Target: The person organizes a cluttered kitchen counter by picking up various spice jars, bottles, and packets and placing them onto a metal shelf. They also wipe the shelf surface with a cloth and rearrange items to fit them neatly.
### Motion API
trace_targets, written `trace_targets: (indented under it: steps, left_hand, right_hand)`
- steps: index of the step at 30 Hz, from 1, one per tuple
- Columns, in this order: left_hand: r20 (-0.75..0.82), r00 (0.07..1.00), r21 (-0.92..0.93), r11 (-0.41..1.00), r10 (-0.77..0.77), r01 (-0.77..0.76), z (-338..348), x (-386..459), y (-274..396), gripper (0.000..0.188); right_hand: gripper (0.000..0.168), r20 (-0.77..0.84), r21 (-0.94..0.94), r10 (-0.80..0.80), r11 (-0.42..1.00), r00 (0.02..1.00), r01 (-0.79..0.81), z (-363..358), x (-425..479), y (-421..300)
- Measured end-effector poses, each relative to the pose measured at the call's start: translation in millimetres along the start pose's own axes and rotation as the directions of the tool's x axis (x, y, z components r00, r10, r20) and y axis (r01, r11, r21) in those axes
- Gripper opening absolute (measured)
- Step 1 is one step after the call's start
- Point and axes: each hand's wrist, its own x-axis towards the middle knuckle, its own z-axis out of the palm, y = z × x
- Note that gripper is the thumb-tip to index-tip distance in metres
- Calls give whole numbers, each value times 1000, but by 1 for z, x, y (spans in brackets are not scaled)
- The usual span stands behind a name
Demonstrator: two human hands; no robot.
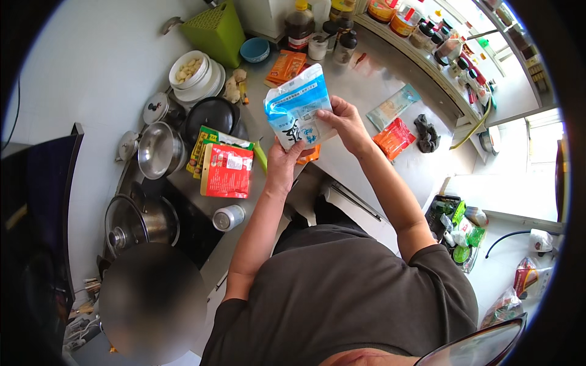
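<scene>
A blue-and-white plastic pouch [300,107] bearing writing is held up over the steel counter. My left hand [284,164] pinches its lower edge, thumb on the front. With thumb and fingers, my right hand [344,120] grips its right side. Behind the pouch lie orange packets [284,66]; another orange packet [310,154] shows partly beside my left hand. To the left, a red pouch [227,170] rests on yellow-green packets [199,148]. A green stalk [261,155] lies near my left hand. On the right are a pale teal packet [393,108] and a red packet [394,138].
A black pan [211,118], a steel pot [160,150], stacked bowls [201,87] and a lidded pot [142,224] line the left. A can [229,217] stands near the counter edge. Bottles [345,45] stand at the back; a crumpled black item [426,133] lies right.
</scene>
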Motion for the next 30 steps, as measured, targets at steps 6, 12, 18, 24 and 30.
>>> trace_targets:
  steps: [6,12,18,24,30]
  left_hand:
    - [79,996,-176,984,49,-34,32,60,-20,43]
    - [151,988,313,948,17,-64,77,128,-47,71]
    - [-131,963,596,795,236,-114,35,275,-82,91]
    - [-280,800,899,438,530,25,30,367,-128,92]
    - [-434,654,880,448,620,160,57,386,-140,80]
  right_hand:
    - [87,66,167,-80,984,995,68,-53,-18,15]
    - [40,-352,419,47,901,935,112,-94,-7,21]
    - [34,-556,285,17,943,831,172,-173,-44,15]
    - [30,-685,134,4,984,729,121,-189,-86,10]
    - [24,-695,32,-17,998,719,54,-182,-96,-13]
